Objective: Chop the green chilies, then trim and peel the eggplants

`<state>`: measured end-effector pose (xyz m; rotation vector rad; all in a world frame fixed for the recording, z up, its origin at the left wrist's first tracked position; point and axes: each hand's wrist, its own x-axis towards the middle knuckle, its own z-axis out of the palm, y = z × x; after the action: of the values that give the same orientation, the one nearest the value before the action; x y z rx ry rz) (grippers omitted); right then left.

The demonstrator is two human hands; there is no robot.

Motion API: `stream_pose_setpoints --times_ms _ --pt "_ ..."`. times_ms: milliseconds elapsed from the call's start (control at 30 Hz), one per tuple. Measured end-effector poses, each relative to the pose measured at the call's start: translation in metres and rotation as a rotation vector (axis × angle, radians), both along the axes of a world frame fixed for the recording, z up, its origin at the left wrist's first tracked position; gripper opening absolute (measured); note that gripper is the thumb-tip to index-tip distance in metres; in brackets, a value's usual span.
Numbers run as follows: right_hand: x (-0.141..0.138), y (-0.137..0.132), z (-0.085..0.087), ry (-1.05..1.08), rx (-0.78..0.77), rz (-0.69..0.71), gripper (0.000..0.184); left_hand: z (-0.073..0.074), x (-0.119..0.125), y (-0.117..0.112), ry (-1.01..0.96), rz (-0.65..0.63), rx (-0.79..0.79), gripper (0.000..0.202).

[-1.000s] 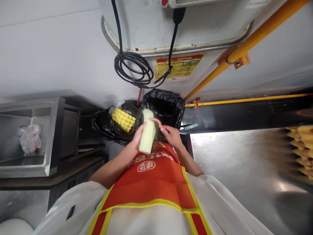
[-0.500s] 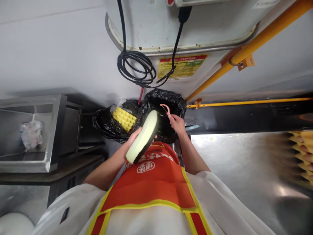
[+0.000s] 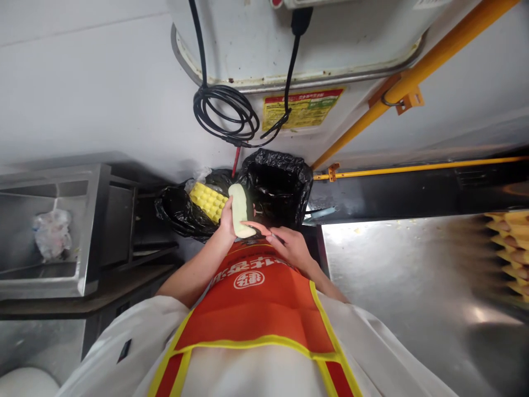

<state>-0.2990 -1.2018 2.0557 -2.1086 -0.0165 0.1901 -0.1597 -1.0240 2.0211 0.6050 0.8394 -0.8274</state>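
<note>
My left hand is wrapped around a long, partly peeled vegetable. Its bared side is pale green, dark skin shows along the right, and I cannot tell its exact kind. My right hand is closed on the handle of an orange peeler, whose head lies at the vegetable's near end. Both hands are in front of my red apron. Just beyond them stands a bin lined with a black bag.
A second black bag at the left holds a yellow egg tray. Left of that is a steel sink. A metal counter with stacked egg trays stands right. Coiled black cable hangs above.
The peeler has come down and left from over the bin to the vegetable's near end. The vegetable has turned more upright in my left hand, away from my apron.
</note>
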Motion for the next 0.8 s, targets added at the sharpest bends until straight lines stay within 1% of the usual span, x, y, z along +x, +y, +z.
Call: stream_pose_setpoints --times_ms 133,300,400,500,600,800 --pt "0.002 -0.001 -0.001 -0.005 -0.02 0.009 0.048 -0.002 -0.002 0.0 0.0 -0.004 0.004 0.056" --pt "0.002 0.001 -0.003 -0.007 -0.028 0.02 0.052 -0.015 -0.008 0.005 -0.019 0.015 -0.005 0.05" --pt "0.002 0.003 -0.006 -0.008 -0.034 0.011 0.052 -0.018 -0.011 0.008 -0.015 0.027 0.004 0.05" --pt "0.003 0.004 -0.007 -0.009 -0.039 0.022 0.052 -0.017 -0.013 0.008 -0.012 0.027 -0.005 0.052" --pt "0.001 0.004 -0.007 -0.013 -0.041 0.023 0.051 -0.014 -0.014 0.006 -0.015 0.058 0.004 0.053" --pt "-0.003 0.005 -0.007 -0.016 -0.045 -0.017 0.046 -0.009 -0.016 0.001 -0.011 0.066 0.011 0.051"
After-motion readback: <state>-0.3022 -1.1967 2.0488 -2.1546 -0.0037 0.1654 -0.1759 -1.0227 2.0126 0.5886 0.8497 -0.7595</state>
